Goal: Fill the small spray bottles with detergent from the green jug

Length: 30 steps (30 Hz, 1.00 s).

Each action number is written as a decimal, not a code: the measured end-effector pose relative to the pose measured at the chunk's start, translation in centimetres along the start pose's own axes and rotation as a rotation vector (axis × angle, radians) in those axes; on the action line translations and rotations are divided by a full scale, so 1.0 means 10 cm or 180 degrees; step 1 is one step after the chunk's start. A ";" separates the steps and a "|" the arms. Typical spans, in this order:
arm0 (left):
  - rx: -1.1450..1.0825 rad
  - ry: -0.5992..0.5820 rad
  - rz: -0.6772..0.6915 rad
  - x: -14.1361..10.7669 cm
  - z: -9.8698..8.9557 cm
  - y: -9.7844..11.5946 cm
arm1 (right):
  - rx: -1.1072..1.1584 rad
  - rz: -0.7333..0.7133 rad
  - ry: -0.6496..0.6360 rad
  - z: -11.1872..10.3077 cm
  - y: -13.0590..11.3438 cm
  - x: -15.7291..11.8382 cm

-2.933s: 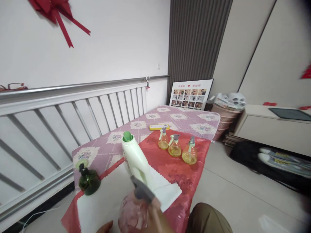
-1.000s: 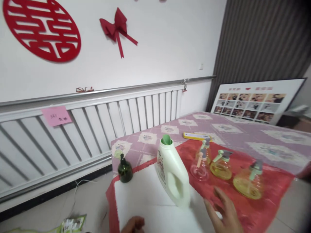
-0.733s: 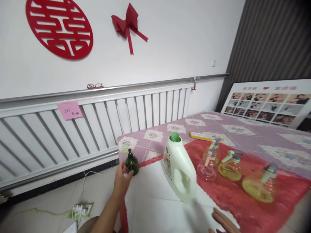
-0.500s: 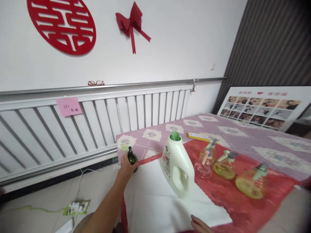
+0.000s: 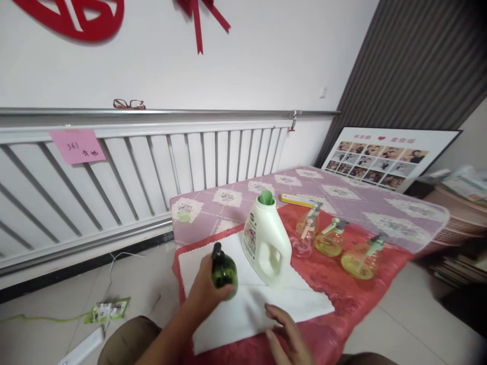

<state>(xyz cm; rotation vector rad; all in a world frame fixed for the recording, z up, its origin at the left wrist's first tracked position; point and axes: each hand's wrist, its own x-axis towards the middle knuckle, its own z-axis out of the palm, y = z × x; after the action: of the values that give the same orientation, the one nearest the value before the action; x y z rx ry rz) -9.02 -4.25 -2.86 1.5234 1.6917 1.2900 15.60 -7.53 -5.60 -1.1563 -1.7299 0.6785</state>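
My left hand [image 5: 208, 288] is wrapped round a dark green pump bottle [image 5: 225, 276] with a black top, over the white cloth [image 5: 243, 309]. Fingers apart and holding nothing, my right hand [image 5: 285, 334] is at the cloth's near edge. Beyond both hands a large pale green detergent jug [image 5: 266, 238] stands upright, a green piece [image 5: 266, 197] in its mouth. Right of the jug are several clear spray bottles: one pinkish [image 5: 303, 244], others with yellow liquid, such as this yellow spray bottle [image 5: 329, 245].
A red cloth [image 5: 323, 289] lies under the white one on a patterned tablecloth [image 5: 228, 200]. Near the far edge lie a pale green cap [image 5: 183, 217] and a yellow-and-white box [image 5: 299, 199]. A radiator [image 5: 190, 162] lines the wall; a power strip [image 5: 81, 346] rests on the floor.
My left hand has brought the green bottle from the table's left edge rightward and nearer, over the white cloth. My right hand has come further into view. The camera has tilted down and turned right.
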 end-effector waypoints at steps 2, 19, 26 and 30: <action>-0.0077 -0.0142 0.0042 -0.23 0.12 0.00 | 0.0054 0.0112 0.0024 0.13 -0.12 0.11; 0.0290 0.0159 0.0191 -0.53 0.43 -0.04 | 0.0617 0.0601 -0.0130 0.78 -0.61 0.60; 0.0276 0.0133 0.0096 -0.54 0.43 -0.02 | 0.0557 0.0120 -0.0432 0.71 -0.57 0.58; 0.0294 0.0164 0.0095 -0.54 0.43 -0.02 | 0.0617 0.0628 -0.0058 0.81 -0.48 0.58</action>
<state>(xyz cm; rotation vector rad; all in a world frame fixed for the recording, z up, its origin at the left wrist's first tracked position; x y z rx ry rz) -4.15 -8.06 -5.98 1.5861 1.7899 1.2927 5.53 -3.83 -2.95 -1.1961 -1.5393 0.9574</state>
